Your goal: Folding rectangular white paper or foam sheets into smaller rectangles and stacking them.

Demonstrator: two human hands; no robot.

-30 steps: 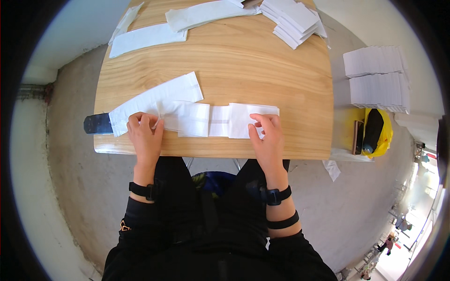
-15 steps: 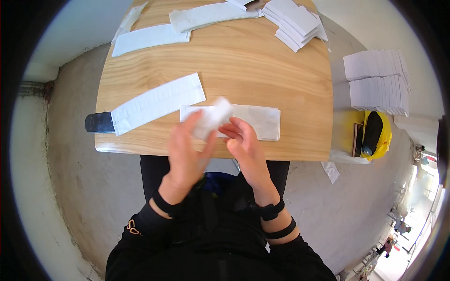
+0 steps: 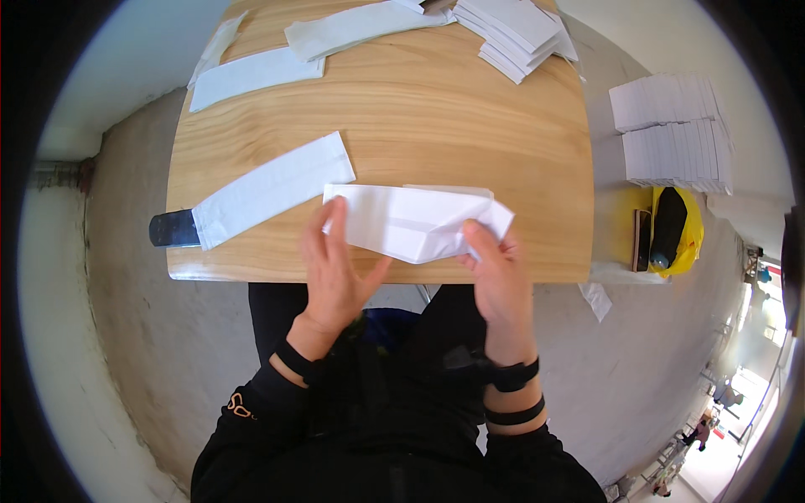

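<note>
A long white paper bag (image 3: 394,220) stretches between my hands above the near part of the table, its right end creased and partly opened out. My right hand (image 3: 503,277) pinches that right end between thumb and fingers. At the other end, my left hand (image 3: 331,264) lays its fingertips against the bag, with the thumb spread away from it. Behind the held bag shows the edge of more flat white paper (image 3: 449,189). Left of my hands, another long white paper strip (image 3: 272,189) lies slantwise, overlapping a dark flat object (image 3: 174,229) at the table's left edge.
More white paper strips (image 3: 256,80) lie along the far side of the wooden table (image 3: 402,126). A stack of white folded pieces (image 3: 511,33) sits far right. Beside the table, white bundles (image 3: 671,134) stand near a yellow bag (image 3: 692,235) with a dark object (image 3: 668,226).
The blurred, folded white piece between my hands is now spread out lengthwise. My right hand has moved right with its end; my left hand has stayed about where it was.
</note>
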